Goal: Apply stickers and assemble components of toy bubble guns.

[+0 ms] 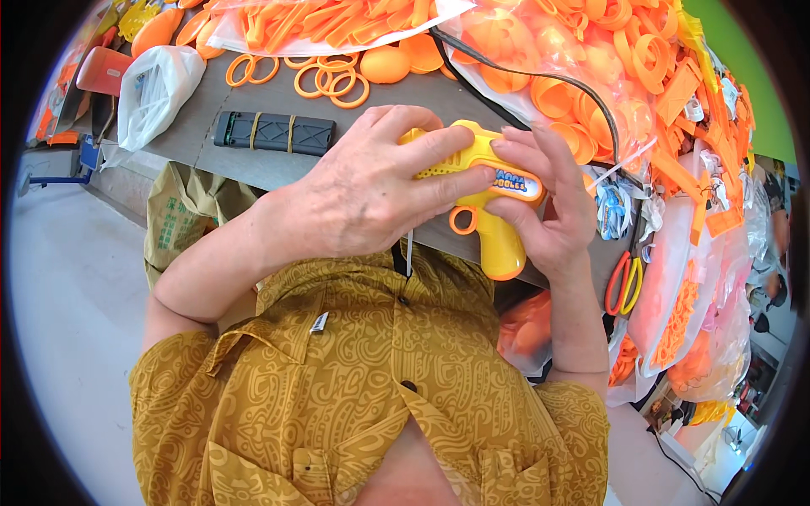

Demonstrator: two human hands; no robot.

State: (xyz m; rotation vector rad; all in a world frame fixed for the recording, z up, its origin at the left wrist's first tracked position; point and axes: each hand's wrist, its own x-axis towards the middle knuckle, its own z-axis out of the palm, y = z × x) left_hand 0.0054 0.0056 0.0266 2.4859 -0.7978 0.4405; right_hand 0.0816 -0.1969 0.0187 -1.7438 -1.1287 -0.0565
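Observation:
A yellow toy gun (494, 221) is held between both hands above the table's front edge. It has an orange trigger (463, 220), an orange-capped grip end and an oval label (513, 183) on its side. My left hand (363, 185) wraps over the barrel end, its fingers lying across the body and reaching the label. My right hand (553, 198) closes round the rear, with fingers on the top edge and the thumb against the side by the label. A thin white strip (410, 253) shows below my left hand; I cannot tell what it belongs to.
Orange rings (333, 80) and a dark case with rubber bands (274, 133) lie on the grey table (219, 160). Orange plastic parts (658, 59) pile up behind and right. Scissors (624, 282) sit at right, a white plastic bag (160, 93) at left. A black cord (540, 72) crosses behind.

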